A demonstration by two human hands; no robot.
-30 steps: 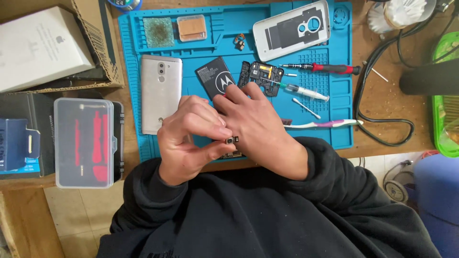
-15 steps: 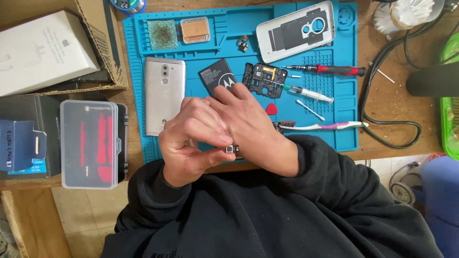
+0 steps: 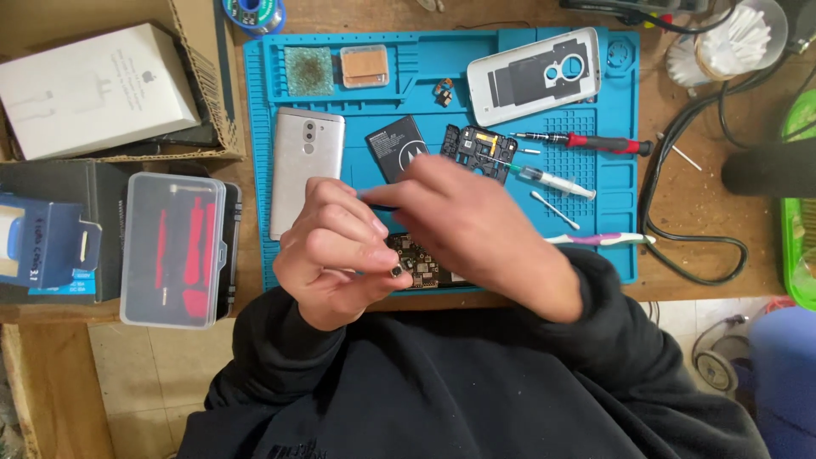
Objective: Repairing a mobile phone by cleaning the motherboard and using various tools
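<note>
A small black square component (image 3: 397, 271), seemingly a phone camera module, is pinched between the thumb and fingertips of the left hand (image 3: 336, 251), whose fingers are closed on it just above the near edge of the blue work mat (image 3: 612, 153). The right hand (image 3: 476, 234) is blurred; its fingers look curled toward a thin bluish tool (image 3: 367, 195), but whether they are gripping it cannot be told. Beneath both hands a dark circuit board (image 3: 421, 263) lies on the mat, partly hidden.

The disassembly appears well advanced: the white back cover (image 3: 531, 76), the black battery (image 3: 398, 146) and a black inner frame piece (image 3: 478, 146) are already laid out apart. The silver phone (image 3: 306, 166) lies face down, seemingly untouched. Whether the held part is coming off or going on cannot be judged.

Around the work, a red-handled screwdriver (image 3: 586, 142), a syringe (image 3: 544, 180), a cotton swab (image 3: 554, 210) and a toothbrush (image 3: 599, 240) are set on the right of the mat. A clear tool case (image 3: 174, 248) stands on the table at the left, near cardboard boxes. Black cables (image 3: 680, 195) run just beside the mat's right edge
</note>
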